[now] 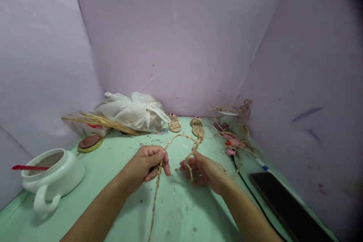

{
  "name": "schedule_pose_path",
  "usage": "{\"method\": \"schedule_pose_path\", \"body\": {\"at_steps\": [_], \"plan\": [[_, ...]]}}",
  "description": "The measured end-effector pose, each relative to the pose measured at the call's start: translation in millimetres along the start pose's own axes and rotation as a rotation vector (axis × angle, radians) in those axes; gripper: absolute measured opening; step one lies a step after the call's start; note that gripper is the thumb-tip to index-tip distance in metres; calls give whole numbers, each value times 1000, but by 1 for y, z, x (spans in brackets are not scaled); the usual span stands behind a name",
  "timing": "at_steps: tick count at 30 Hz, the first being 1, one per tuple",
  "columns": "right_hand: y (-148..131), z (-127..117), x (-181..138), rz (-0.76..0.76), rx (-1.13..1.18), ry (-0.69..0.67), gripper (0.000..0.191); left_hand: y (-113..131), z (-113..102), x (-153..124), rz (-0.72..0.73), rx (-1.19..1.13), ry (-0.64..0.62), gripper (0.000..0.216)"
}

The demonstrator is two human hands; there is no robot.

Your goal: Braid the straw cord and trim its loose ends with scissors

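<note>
Braided cord point(181, 135) arcs just below the frame's centre between the left hand point(149, 162) and right hand point(209, 173), trailing to the bottom edge. The left pinches it, fingers curled; the right grasps it loosely. Beyond, near mid-frame, lies a woven sandal point(197, 128).

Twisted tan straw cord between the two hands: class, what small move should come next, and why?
Perhaps the left hand should draw the twisted tan straw cord snug: it pinches the cord, which arches slackly across to the right hand.
</note>
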State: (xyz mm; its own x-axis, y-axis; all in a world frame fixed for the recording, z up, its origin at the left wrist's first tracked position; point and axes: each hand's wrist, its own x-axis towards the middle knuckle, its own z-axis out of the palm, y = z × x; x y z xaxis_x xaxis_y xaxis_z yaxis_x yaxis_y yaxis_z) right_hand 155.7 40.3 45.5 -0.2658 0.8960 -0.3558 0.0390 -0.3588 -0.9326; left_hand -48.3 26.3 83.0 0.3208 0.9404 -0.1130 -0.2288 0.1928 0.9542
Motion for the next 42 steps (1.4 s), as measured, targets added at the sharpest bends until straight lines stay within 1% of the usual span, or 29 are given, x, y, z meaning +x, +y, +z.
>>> {"method": "schedule_pose_path", "body": {"at_steps": [2, 3, 4, 5, 6, 7, 9, 11, 14, 16, 18, 21, 23, 25, 27, 28, 29, 30, 31, 32, 33, 34, 35, 37, 38, 39, 40, 41, 42], "plan": [[0, 3, -7, 1, 58, -200, 51, 3, -7, 1, 44, -72, 68, 17], [0, 3, -9, -25, 46, -231, 50, 8, -16, 1, 78, -122, 122, 15], [-1, 1, -9, -60, 24, -219, 47, 14, -26, 0, 114, -178, 177, 15], [-2, -3, -8, -115, 1, -132, 43, 22, -38, -1, 137, -236, 221, 16], [-3, -8, -5, -188, 4, -2, 40, 29, -49, -3, 160, -291, 254, 19], [-6, -14, -1, -235, 16, 78, 43, 36, -60, -6, 176, -333, 271, 23], [-13, -24, 8, -291, 26, 182, 45, 47, -76, -12, 183, -390, 285, 26], [-20, -33, 16, -309, 8, 225, 45, 51, -84, -16, 203, -422, 289, 27], [-31, -42, 23, -320, -52, 245, 44, 49, -89, -15, 207, -424, 281, 28], [-41, -47, 26, -339, -101, 261, 44, 47, -91, -13, 178, -400, 268, 27], [-56, -50, 31, -379, -150, 287, 41, 46, -93, -12, 145, -357, 255, 24], [-95, -46, 36, -513, -195, 339, 40, 45, -90, -14, 99, -254, 210, 19], [-127, -35, 37, -621, -208, 346, 40, 44, -83, -16, 49, -181, 148, 17], [-159, -22, 34, -720, -212, 324, 39, 42, -74, -17, -15, -92, 59, 17], [-185, -10, 33, -826, -220, 290, 37, 39, -64, -17, -60, 20, -35, 18], [-195, -7, 33, -953, -252, 239, 37, 37, -59, -15, -69, 75, -73, 18], [-203, -5, 34, -1032, -313, 201, 36, 34, -54, -14, -71, 116, -102, 19], [-208, -6, 36, -1040, -414, 211, 33, 31, -48, -11, -70, 127, -117, 18], [-210, -10, 39, -987, -537, 247, 26, 26, -41, -9, -70, 107, -119, 18], [-209, -15, 41, -868, -668, 308, 17, 21, -36, -5, -76, 69, -116, 18], [-205, -20, 43, -797, -700, 368, 9, 14, -30, -2, -87, 4, -103, 18], [-197, -26, 43, -759, -700, 410, 12, 8, -25, 2, -97, -34, -93, 19], [-186, -30, 41, -726, -691, 450, 20, 0, -22, 6, -108, -59, -83, 19], [-150, -31, 33, -657, -650, 484, 31, -14, -18, 13, -139, -109, -52, 15], [-127, -28, 26, -613, -618, 469, 30, -21, -17, 17, -155, -135, -31, 12], [-101, -23, 18, -562, -580, 427, 28, -28, -16, 19, -170, -164, -11, 10], [-73, -15, 9, -510, -537, 364, 30, -35, -16, 22, -180, -190, 11, 9], [-45, -7, -1, -437, -459, 239, 35, -41, -15, 23, -184, -215, 30, 8], [-19, 2, -11, -284, -196, 44, 35, -47, -14, 25, -180, -236, 48, 9]]}}
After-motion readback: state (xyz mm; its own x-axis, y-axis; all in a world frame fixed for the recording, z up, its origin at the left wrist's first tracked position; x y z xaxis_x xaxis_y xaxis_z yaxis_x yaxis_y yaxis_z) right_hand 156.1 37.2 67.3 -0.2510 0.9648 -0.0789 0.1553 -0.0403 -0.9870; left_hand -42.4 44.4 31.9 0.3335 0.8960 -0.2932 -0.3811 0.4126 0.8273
